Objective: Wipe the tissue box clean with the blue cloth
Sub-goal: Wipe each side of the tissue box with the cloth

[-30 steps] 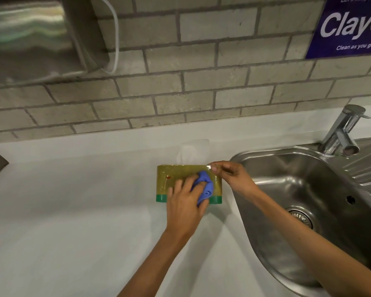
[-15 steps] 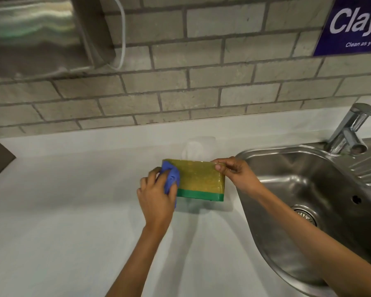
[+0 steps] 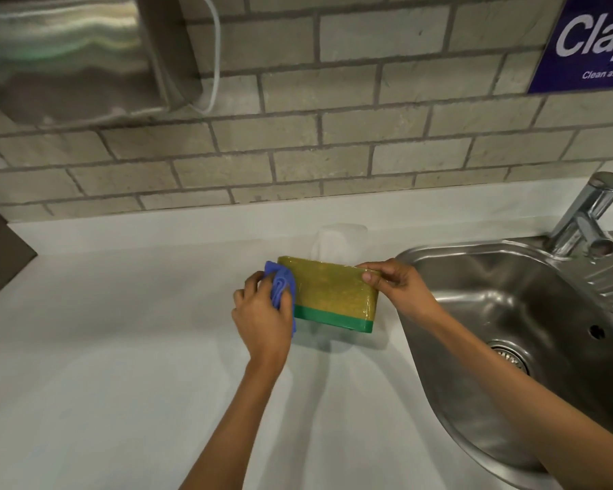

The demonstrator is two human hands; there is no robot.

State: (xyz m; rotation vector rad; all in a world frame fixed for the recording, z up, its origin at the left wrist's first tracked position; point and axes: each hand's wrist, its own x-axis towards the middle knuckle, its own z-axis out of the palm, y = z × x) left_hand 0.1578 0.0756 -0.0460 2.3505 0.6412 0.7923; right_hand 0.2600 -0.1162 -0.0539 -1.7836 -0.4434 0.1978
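Note:
The tissue box (image 3: 333,295) is yellow-gold with a green band along its bottom and lies on the white counter (image 3: 121,348), a white tissue poking up behind it. My left hand (image 3: 261,318) holds the bunched blue cloth (image 3: 280,284) pressed against the box's left end. My right hand (image 3: 395,282) pinches the box's upper right corner with thumb and fingers, steadying it. The box's left end is hidden behind the cloth and hand.
A stainless steel sink (image 3: 503,313) with a drain sits right beside the box, with a chrome tap (image 3: 588,217) behind it. On the brick wall hang a metal dispenser (image 3: 71,54) and a purple sign (image 3: 588,44).
My left hand slid the blue cloth from the box's right front across to its left end. My right hand stayed on the right corner, and the box turned slightly.

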